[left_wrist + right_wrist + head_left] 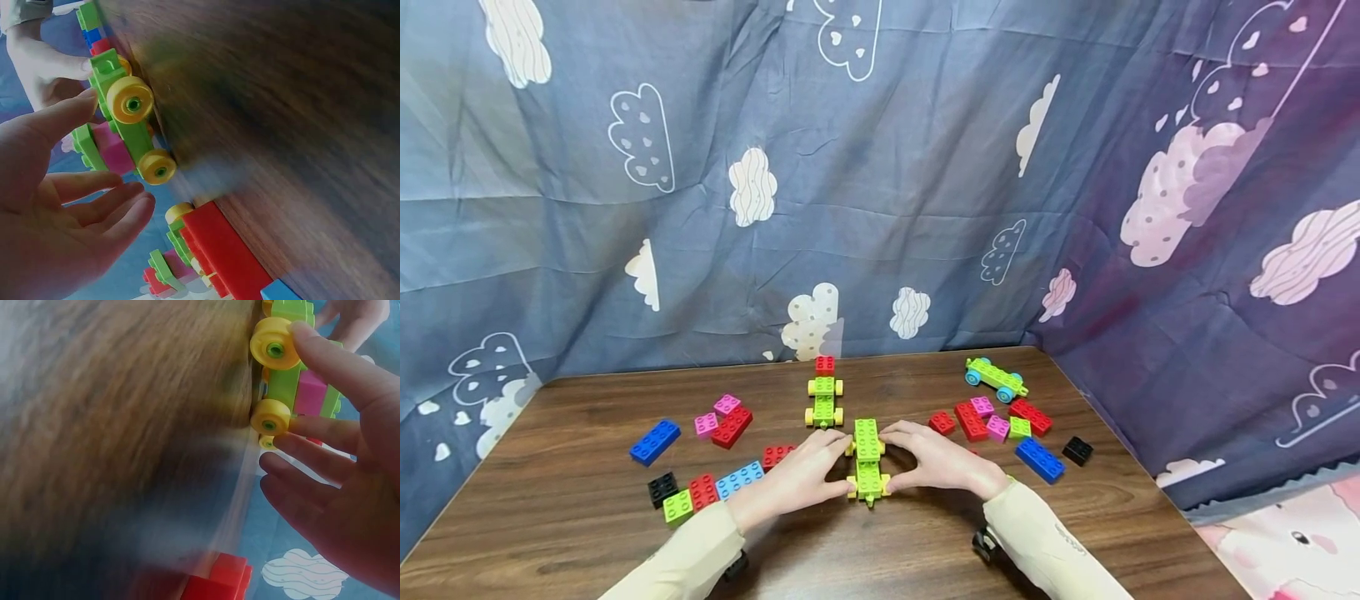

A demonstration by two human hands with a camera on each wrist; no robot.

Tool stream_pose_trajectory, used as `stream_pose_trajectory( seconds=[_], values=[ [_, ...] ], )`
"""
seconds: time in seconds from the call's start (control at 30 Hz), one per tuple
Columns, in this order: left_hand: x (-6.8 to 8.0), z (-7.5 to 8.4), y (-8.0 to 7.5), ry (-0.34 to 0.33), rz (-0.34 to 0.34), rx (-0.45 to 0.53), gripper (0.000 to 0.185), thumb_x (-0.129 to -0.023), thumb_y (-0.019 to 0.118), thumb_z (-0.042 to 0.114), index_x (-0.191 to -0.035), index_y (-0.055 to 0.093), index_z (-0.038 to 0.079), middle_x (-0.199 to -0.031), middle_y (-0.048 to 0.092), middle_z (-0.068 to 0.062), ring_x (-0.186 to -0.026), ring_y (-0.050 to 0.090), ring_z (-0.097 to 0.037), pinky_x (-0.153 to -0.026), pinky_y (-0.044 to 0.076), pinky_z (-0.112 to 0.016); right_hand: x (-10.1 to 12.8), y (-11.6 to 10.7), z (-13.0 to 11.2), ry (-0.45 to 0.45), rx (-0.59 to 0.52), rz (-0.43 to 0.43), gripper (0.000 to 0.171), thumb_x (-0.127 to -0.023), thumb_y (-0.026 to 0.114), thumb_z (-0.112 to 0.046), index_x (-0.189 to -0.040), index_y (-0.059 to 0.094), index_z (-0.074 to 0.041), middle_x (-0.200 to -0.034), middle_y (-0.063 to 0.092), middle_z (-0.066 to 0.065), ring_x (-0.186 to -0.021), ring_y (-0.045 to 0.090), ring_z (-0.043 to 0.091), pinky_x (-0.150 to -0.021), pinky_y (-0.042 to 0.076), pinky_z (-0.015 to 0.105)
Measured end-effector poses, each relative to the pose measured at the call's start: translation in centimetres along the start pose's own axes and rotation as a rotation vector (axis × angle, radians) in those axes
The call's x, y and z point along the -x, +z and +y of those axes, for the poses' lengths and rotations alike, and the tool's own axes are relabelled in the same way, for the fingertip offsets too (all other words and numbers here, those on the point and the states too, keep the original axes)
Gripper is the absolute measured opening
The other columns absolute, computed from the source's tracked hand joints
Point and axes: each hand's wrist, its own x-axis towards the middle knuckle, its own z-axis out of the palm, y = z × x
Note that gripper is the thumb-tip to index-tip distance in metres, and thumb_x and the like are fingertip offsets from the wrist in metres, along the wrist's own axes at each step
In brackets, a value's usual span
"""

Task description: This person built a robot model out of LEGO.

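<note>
Head view: left hand (797, 481) and right hand (934, 461), fingers relaxed, touch the green yellow-wheeled plastic brick cart (867, 461) on the wooden bench (587, 533).

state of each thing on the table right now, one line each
left hand: fingers touch the near car's left side
right hand: fingers touch its right side
near green wheeled car: on its wheels between both hands, pink brick on it
far green car: standing untouched, red brick at far end
blue-wheeled green chassis: standing alone, far right
loose bricks: scattered flat on both sides
</note>
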Motion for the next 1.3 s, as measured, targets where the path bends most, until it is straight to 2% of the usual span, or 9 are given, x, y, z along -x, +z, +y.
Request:
stream_pose_trajectory(
  seconds=[0.13, 0.3, 0.53, 0.67, 0.9, 1.3],
  values=[
    [-0.1, -0.2, 0.0, 0.009, -0.004, -0.013, 0.063, -0.088, 0.075, 0.033, -0.132, 0.057, -0.007, -0.131, 0.06, -0.019, -0.122, 0.057, -0.03, -0.102, 0.05, -0.044, 0.2, -0.5, 0.2, -0.022, 0.001, 0.015, 0.072, -0.084, 0.074, -0.052, -0.138, 0.056, -0.008, -0.139, 0.056, 0.004, -0.129, 0.054, 0.021, -0.108, 0.046, 0.044],
    [-0.2, -0.3, 0.0, 0.032, -0.011, -0.029, 0.063, -0.087, 0.075, 0.033, -0.131, 0.058, -0.008, -0.13, 0.06, -0.019, -0.121, 0.057, -0.029, -0.102, 0.05, -0.043, 0.8, -1.9, 0.9, -0.046, 0.009, 0.089, 0.061, -0.087, 0.075, -0.039, -0.135, 0.058, -0.006, -0.135, 0.06, 0.006, -0.125, 0.057, 0.022, -0.105, 0.048, 0.045],
    [-0.3, -0.2, -0.3, 0.062, -0.005, -0.047, 0.062, -0.086, 0.076, 0.033, -0.129, 0.059, -0.009, -0.128, 0.06, -0.018, -0.117, 0.058, -0.027, -0.1, 0.052, -0.041, 1.9, -4.2, 2.7, 0.006, 0.081, 0.168, 0.049, -0.089, 0.073, -0.032, -0.128, 0.063, -0.004, -0.127, 0.064, 0.009, -0.116, 0.061, 0.026, -0.098, 0.052, 0.046],
    [-0.3, -0.1, -0.4, 0.062, -0.009, -0.046, 0.062, -0.087, 0.076, 0.033, -0.129, 0.059, -0.009, -0.128, 0.06, -0.017, -0.117, 0.057, -0.027, -0.1, 0.052, -0.041, 2.3, -5.2, 4.1, 0.003, 0.14, 0.19, 0.041, -0.088, 0.075, -0.025, -0.122, 0.066, -0.002, -0.121, 0.067, 0.011, -0.112, 0.063, 0.027, -0.095, 0.053, 0.046],
    [-0.3, -0.4, -0.2, 0.058, -0.019, -0.044, 0.06, -0.086, 0.076, 0.034, -0.125, 0.062, -0.009, -0.128, 0.059, -0.017, -0.117, 0.058, -0.028, -0.099, 0.052, -0.041, 1.8, -5.4, 6.1, 0.005, 0.243, 0.137, 0.037, -0.082, 0.079, -0.012, -0.115, 0.069, 0.001, -0.113, 0.069, 0.012, -0.103, 0.065, 0.027, -0.091, 0.055, 0.044],
    [-0.5, -0.5, 0.1, 0.073, -0.003, -0.09, 0.056, -0.085, 0.077, 0.036, -0.122, 0.065, -0.005, -0.124, 0.06, -0.014, -0.112, 0.06, -0.026, -0.095, 0.054, -0.039, 0.3, -4.4, 7.2, 0.092, 0.319, 0.06, 0.034, -0.074, 0.082, -0.004, -0.107, 0.072, -0.006, -0.106, 0.07, 0.007, -0.103, 0.064, 0.027, -0.091, 0.054, 0.044]
  ],
)
